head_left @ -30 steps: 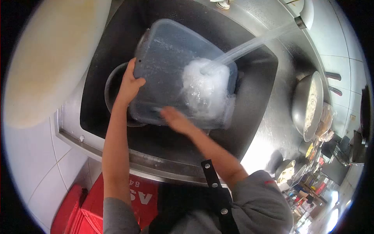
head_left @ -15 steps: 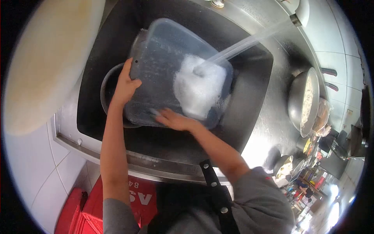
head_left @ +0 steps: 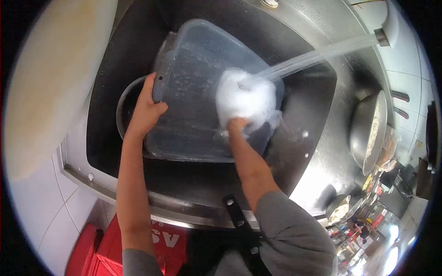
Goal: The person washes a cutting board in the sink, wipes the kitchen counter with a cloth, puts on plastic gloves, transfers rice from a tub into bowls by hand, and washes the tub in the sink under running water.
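A clear plastic bin (head_left: 193, 69) lies tilted in the dark sink (head_left: 304, 106), with white foam (head_left: 244, 94) and water in its right part. Near a small hole, my left hand (head_left: 148, 108) grips the bin's left rim, thumb on the inner side. My right hand (head_left: 237, 123) reaches into the bin at the lower edge of the foam; its fingers are hidden by suds. A stream of water (head_left: 317, 57) runs from the faucet (head_left: 381, 37) at the upper right into the foam. Partly under the bin, a round pot (head_left: 123, 108) shows at the left.
On the steel counter at the right stands a large metal bowl (head_left: 368, 131) with pale contents. Two dark-handled knives (head_left: 400, 96) are by the wall. A big pale rounded object (head_left: 50, 83) fills the upper left. Red boxes (head_left: 133, 244) stand below the sink.
My right hand has moved right, from the lower side of the bin into the foam. My left hand keeps its hold on the rim. Drops of suds now show right of the bin.
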Tool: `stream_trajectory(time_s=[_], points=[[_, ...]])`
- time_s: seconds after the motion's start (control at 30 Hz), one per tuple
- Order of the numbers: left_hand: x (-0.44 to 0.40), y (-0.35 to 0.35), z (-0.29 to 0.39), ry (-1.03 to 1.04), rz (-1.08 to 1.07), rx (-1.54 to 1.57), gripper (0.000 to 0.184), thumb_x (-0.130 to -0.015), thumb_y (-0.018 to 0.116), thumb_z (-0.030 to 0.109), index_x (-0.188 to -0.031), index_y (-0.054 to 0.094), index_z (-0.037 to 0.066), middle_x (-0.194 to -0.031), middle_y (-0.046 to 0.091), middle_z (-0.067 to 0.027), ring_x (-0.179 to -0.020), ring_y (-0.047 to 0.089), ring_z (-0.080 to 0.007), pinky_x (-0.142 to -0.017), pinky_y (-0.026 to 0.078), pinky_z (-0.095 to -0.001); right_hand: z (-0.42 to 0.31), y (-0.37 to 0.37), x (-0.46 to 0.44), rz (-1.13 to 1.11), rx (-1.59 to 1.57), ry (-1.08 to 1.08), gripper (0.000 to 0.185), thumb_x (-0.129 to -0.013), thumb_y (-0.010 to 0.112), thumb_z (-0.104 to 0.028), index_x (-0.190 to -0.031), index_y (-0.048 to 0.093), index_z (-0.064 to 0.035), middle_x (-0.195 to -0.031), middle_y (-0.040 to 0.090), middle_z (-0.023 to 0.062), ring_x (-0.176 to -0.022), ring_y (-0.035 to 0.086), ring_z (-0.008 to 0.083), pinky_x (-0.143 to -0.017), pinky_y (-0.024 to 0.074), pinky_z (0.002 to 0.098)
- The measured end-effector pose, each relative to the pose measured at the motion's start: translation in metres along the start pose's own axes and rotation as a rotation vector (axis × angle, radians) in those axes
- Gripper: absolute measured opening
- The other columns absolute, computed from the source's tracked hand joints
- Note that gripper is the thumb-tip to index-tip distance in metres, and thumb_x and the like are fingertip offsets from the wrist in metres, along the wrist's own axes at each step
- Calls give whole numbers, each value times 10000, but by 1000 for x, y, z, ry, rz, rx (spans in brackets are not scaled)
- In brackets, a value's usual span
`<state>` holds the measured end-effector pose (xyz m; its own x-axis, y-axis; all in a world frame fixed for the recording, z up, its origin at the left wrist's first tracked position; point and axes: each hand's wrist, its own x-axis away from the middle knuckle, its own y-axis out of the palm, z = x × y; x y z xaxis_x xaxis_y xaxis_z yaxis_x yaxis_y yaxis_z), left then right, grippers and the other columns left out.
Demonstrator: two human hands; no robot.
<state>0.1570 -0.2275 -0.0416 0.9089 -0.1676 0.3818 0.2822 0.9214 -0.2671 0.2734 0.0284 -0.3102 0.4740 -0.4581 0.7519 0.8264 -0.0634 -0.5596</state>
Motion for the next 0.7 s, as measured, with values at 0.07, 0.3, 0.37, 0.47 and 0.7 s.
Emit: stream_trajectory(time_s=[0.07,0.3,0.37,0.47,0.7], points=[[-1,2,0,70,4,-28,783,-664,509,-60,-1421,326,16,-1286,478,-154,-1197,472,-239,-1011,344,-289,-46,-60,18,45,194,-49,553,-944,462,-466,-1382,486,-130,-1462,398,155,-1345,367,345,-1094,231,585],[0,5,4,30,-28,12,852,-619,519,-11,-1443,310,43,-1380,418,-159,-1324,370,-286,-1110,230,-340,-102,-170,29,1112,-957,-841,619,-804,528,-8,-1394,427,-166,-1373,449,212,-1252,432,399,-1053,334,474],[-3,3,4,9,4,-41,843,-617,515,-26,-1434,307,15,-1381,415,-160,-1325,369,-286,-1112,228,-336,-61,-167,-16,827,-942,-924,484,-872,536,-75,-1350,481,-119,-1352,467,209,-1261,418,381,-1019,350,466],[-7,2,-11,125,7,20,756,-662,514,-73,-1395,344,3,-1265,494,-149,-1200,477,-231,-1023,340,-294,0,-122,-64,714,-1008,-782,362,-917,500,-157,-1271,554,-98,-1305,521,191,-1218,472,337,-1022,355,444],[-5,5,-8,154,68,-146,753,-672,542,-52,-1399,348,-5,-1288,502,-195,-1187,506,-269,-1017,349,-302,154,-82,-102,608,133,-488,366,-921,468,-174,-1269,543,-90,-1290,511,111,-1237,430,310,-1050,329,424]])
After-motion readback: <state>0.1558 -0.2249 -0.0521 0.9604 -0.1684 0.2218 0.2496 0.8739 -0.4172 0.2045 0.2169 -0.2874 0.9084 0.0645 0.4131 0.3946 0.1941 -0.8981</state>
